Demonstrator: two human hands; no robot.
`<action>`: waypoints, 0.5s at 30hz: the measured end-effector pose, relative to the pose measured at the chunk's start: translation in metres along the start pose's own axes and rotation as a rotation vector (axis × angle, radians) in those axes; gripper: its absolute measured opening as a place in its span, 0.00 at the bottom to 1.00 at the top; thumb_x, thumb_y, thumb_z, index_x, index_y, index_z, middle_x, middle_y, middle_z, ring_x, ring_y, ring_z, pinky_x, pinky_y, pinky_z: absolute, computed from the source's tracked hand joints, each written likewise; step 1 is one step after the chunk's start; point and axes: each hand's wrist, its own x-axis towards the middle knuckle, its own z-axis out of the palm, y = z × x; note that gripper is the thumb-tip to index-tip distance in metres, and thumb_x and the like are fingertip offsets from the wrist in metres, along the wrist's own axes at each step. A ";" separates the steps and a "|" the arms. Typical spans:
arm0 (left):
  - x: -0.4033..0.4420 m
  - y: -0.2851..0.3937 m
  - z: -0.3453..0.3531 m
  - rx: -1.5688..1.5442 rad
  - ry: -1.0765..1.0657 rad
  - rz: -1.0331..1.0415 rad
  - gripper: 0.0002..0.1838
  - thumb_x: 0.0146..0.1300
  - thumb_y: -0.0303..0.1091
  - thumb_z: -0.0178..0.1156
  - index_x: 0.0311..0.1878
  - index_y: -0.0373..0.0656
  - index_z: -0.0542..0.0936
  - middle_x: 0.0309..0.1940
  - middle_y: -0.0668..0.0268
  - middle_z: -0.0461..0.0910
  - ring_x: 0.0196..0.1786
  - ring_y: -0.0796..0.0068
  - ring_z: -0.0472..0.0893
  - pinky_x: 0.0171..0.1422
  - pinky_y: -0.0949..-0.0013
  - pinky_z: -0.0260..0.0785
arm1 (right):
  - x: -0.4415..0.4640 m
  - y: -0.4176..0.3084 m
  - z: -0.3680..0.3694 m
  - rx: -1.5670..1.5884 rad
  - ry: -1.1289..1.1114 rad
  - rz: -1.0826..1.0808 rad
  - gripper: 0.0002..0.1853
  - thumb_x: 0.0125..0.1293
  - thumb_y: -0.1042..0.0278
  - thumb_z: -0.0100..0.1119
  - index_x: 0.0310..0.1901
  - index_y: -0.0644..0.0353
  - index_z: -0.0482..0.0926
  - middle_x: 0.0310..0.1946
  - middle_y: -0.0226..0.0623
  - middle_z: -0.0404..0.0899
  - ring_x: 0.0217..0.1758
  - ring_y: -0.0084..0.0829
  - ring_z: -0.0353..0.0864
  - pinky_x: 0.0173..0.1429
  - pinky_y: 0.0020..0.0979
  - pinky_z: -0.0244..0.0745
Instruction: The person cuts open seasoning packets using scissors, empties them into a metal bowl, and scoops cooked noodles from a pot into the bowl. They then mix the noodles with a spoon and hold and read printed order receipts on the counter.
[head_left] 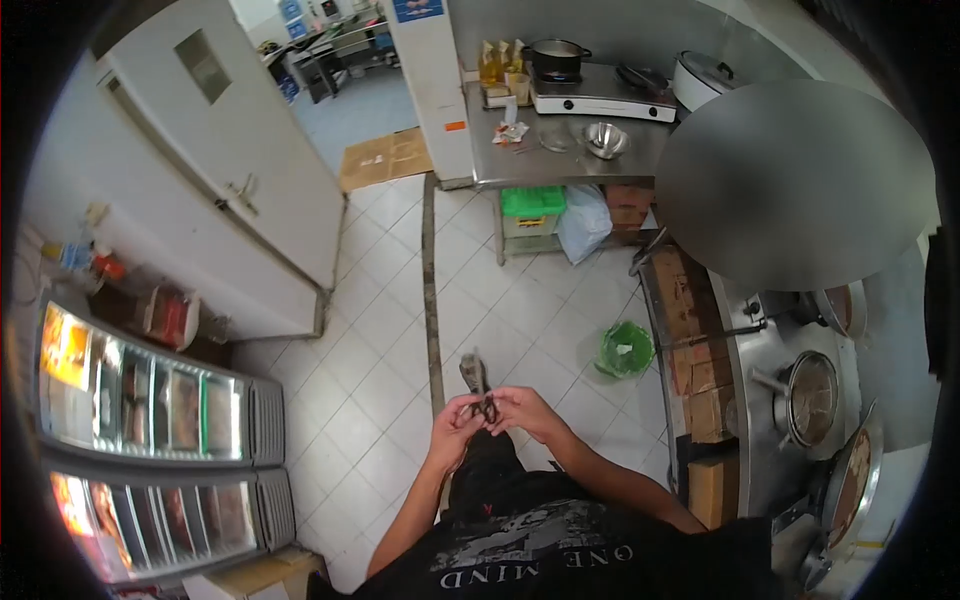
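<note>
My left hand [457, 422] and my right hand [524, 411] meet in front of my body, above the floor. Between their fingertips is a small pair of scissors [487, 408], with dark loop handles toward me and a thin pale blade pointing away. Fingers of both hands are closed at the handles, which they partly hide. Just beyond the hands a shoe [470, 372] of mine shows on the tiles.
A green-lined bin [626, 352] stands on the floor to the right. Ahead, a steel table [490, 150] carries a gas stove [603, 95] and a metal bowl [606, 141]. Display fridges [150, 390] line the left. A strainer [812, 398] lies on the right counter.
</note>
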 end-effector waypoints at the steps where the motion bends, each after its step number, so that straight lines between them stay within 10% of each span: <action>1: 0.042 0.010 0.012 -0.014 -0.100 0.013 0.21 0.72 0.14 0.56 0.66 0.38 0.72 0.55 0.62 0.80 0.58 0.72 0.81 0.62 0.66 0.76 | 0.020 -0.030 -0.010 0.004 0.032 -0.056 0.17 0.77 0.69 0.61 0.61 0.68 0.76 0.45 0.42 0.85 0.42 0.33 0.89 0.47 0.35 0.88; 15: 0.527 0.186 0.141 0.530 -0.813 0.032 0.37 0.66 0.26 0.72 0.72 0.44 0.62 0.69 0.61 0.69 0.70 0.60 0.78 0.71 0.60 0.74 | 0.214 -0.352 -0.173 0.189 0.564 -0.239 0.32 0.64 0.80 0.68 0.70 0.57 0.72 0.41 0.35 0.85 0.28 0.25 0.83 0.22 0.26 0.75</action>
